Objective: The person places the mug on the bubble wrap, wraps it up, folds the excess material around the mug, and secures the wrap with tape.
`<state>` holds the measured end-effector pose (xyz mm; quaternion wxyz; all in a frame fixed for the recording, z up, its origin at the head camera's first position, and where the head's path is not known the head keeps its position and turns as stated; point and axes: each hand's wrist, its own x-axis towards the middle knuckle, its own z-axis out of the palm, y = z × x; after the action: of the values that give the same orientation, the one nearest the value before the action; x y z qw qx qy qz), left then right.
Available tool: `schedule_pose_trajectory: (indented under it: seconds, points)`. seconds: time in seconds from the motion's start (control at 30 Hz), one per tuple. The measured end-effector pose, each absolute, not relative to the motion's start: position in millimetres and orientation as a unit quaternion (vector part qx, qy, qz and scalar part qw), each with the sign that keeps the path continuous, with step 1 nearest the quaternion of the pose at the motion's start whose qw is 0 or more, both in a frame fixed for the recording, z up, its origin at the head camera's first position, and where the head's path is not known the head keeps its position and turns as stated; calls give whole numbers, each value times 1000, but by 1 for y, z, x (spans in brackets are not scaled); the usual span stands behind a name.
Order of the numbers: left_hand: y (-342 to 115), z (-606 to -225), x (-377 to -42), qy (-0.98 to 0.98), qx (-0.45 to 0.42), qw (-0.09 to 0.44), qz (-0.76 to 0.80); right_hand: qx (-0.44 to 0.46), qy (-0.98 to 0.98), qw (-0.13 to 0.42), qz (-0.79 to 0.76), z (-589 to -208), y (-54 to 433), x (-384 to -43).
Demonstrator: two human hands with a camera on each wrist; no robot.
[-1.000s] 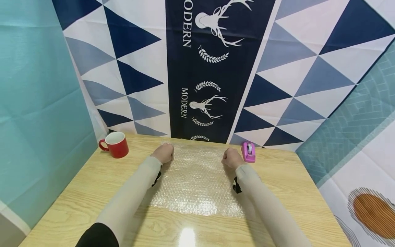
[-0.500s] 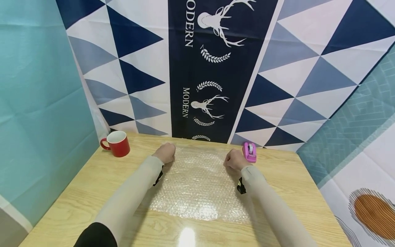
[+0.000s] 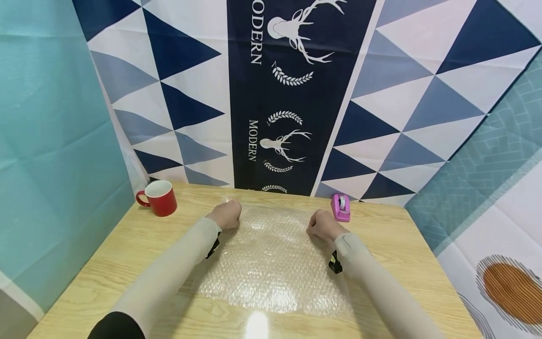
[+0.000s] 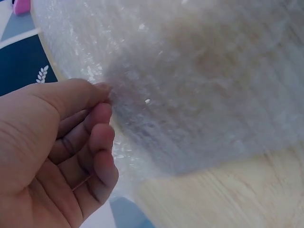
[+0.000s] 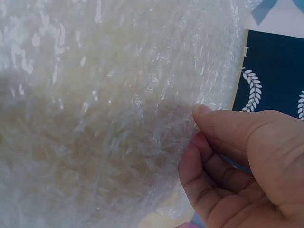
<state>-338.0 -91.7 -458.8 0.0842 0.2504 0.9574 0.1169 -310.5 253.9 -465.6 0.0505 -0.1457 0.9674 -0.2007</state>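
A clear sheet of bubble wrap (image 3: 271, 263) lies spread over the wooden table between both arms. My left hand (image 3: 227, 214) pinches it near its far left corner; in the left wrist view the thumb and index finger meet on the film (image 4: 199, 95), with the other fingers curled below. On the far right side my right hand (image 3: 323, 225) pinches the sheet too. The right wrist view shows that thumb and curled fingers (image 5: 190, 166) at the edge of the bubble wrap (image 5: 104, 104).
A red mug (image 3: 163, 201) with a white inside stands at the back left of the table (image 3: 169, 249). Just beyond my right hand sits a pink tape dispenser (image 3: 341, 207). Patterned cloth (image 3: 271, 94) hangs behind the table's back edge.
Both hands have drawn slightly toward me, still pinching the bubble wrap. The near edge of the sheet has slid closer to the table's front.
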Motion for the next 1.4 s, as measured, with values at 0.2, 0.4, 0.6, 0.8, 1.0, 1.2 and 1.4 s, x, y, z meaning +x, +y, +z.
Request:
schedule_pose_trajectory:
  seconds: [0.2,0.4,0.6,0.8,1.0,1.2,1.4]
  points:
    - [-89,-458,-332,956,268,74,95,-136,963,65,-222,-466,256,-302]
    - [-91,-459,-319,955,262,79,115,-156,958,61,-234,-468,258,-291]
    - [-91,-460,-307,953,275,81,97,-168,956,55,-236,-470,258,-283]
    - [-86,-455,-293,956,281,75,41,-162,958,57,-229,-469,259,-275]
    - [-86,-451,-284,958,272,81,38,-148,955,82,-244,-469,261,-268]
    - [-89,-454,-283,958,270,90,42,-131,955,96,-247,-465,259,-263]
    - [-89,-457,-282,960,257,98,54,-124,954,107,-253,-467,259,-262]
